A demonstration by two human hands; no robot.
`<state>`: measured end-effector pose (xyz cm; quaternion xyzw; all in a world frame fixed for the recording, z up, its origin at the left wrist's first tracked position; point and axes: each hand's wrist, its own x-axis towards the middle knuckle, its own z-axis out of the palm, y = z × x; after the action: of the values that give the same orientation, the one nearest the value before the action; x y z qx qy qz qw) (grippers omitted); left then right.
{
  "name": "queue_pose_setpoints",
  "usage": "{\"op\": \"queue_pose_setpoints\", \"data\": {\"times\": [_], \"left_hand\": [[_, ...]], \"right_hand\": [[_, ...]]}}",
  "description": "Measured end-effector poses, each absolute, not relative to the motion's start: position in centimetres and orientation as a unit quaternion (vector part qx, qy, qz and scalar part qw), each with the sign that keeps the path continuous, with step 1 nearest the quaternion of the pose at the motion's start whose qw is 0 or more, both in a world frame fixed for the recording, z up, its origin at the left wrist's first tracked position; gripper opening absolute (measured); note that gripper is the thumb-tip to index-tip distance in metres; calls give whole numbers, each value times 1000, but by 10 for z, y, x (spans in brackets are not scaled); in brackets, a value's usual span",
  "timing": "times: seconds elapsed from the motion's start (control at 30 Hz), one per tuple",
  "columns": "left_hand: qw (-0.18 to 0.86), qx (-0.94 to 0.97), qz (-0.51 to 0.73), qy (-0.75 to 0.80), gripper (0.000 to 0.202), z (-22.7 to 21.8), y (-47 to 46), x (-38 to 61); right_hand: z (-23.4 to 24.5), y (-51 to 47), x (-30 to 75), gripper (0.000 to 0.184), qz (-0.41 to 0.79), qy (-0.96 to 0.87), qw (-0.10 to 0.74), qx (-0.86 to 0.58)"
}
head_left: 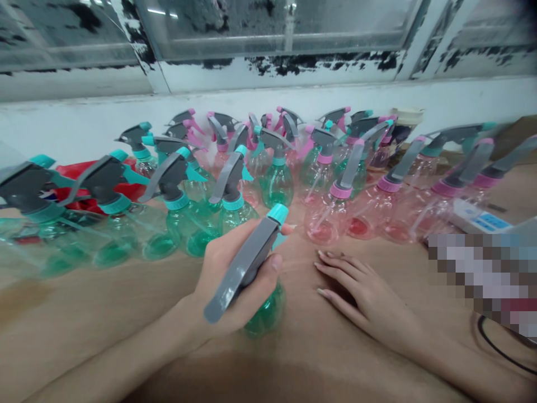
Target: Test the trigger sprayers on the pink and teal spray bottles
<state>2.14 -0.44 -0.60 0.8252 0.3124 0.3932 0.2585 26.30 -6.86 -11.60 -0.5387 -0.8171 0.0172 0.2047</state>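
My left hand (pixel 235 274) is wrapped round the neck of a green spray bottle (pixel 267 313) with a grey head and a turquoise nozzle. The bottle stands on the tabletop in front of me, its middle partly covered by my fingers. To the right, my right hand (pixel 356 285) rests palm down on the table with fingers stretched out and nothing in it. Just past my hands, a green spray bottle (pixel 171 224) stands among others like it on the left. A pink spray bottle (pixel 326 218) stands beyond my right fingertips.
Several more sprayers with grey heads, one a green bottle (pixel 277 182), crowd the back of the table (pixel 126 313). Red material (pixel 84 179) lies behind the left row. At the right are a white and blue box (pixel 482 215) and a black cable (pixel 499 347). A white wall ledge (pixel 54 123) rises behind.
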Motion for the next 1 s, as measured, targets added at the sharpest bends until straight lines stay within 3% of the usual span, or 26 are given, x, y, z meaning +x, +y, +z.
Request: {"op": "queue_pose_setpoints", "data": {"times": [0.4, 1.0], "left_hand": [[270, 829, 376, 314, 9, -2, 0, 22], [224, 840, 387, 306, 20, -9, -2, 20]], "right_hand": [[-116, -68, 263, 42, 19, -818, 200, -539], [-120, -69, 263, 41, 2, -821, 202, -534]]}}
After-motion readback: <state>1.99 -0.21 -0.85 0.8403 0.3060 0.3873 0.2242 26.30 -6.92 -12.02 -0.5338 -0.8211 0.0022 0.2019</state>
